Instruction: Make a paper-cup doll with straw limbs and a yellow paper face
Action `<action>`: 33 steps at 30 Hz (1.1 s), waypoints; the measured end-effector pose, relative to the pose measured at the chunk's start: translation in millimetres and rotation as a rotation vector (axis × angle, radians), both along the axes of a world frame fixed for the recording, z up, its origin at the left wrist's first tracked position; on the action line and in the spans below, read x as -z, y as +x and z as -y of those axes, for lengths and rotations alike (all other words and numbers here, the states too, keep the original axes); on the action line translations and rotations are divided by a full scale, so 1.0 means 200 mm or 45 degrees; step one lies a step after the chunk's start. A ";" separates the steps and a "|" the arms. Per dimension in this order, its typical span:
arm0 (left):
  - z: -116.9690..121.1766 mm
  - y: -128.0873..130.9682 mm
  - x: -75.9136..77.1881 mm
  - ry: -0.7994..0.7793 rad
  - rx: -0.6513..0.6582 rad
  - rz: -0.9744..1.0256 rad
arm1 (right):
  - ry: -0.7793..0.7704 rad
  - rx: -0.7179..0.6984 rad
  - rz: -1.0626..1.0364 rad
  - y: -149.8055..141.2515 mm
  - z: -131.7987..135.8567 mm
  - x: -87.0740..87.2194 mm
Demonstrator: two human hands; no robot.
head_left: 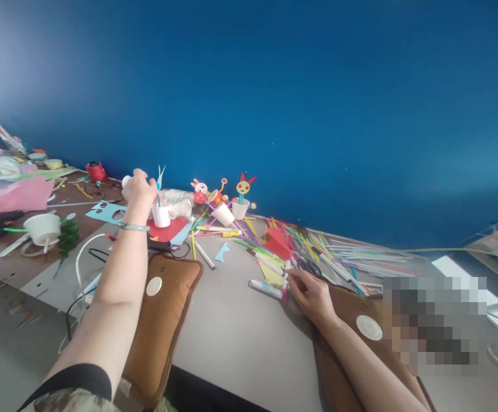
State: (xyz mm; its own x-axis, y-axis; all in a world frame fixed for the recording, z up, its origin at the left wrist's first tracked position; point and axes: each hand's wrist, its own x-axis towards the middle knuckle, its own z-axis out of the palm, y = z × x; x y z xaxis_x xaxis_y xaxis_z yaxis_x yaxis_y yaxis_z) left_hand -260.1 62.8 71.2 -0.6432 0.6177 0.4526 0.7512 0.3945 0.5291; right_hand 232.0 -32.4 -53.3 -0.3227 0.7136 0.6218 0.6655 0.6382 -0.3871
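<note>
My left hand (139, 193) is stretched over the back of the table, its fingers curled away from view. A small white round thing (126, 181) shows at its fingertips; what it is I cannot make out. Just right of that hand stands a white paper cup (161, 217) with a blue paper figure (160, 178) rising from it. My right hand (311, 294) is closed at the fingertips around a white-and-pink marker (286, 280) held nearly upright. Beside it on the table lies a clear tube with a label (265, 288).
Two decorated cups (223, 214) with animal faces stand by the blue wall (300, 103). Coloured sticks (360, 252), scissors (309, 266) and red paper (278, 243) lie in a heap. A brown cushion (167, 309) rests at front left. Another cup (43, 229) and a white cable (78, 257) are further left.
</note>
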 end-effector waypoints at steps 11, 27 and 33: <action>-0.07 0.62 0.26 -0.119 1.175 -0.325 | 0.001 -0.006 0.027 0.00 -0.01 0.00; -0.05 0.68 0.34 -0.196 1.153 0.117 | -0.068 0.010 0.021 -0.01 -0.01 0.02; -0.01 0.63 0.12 -0.240 1.192 0.094 | -0.060 0.030 0.019 -0.01 -0.01 0.03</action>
State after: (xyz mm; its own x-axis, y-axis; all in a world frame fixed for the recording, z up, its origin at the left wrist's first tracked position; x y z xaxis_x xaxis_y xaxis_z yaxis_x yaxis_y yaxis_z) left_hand -133.3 64.6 47.3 0.1254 0.9543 0.2713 0.7726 -0.2655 0.5768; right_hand 229.1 -30.9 -58.7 -0.3143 0.7495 0.5827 0.6858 0.6037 -0.4065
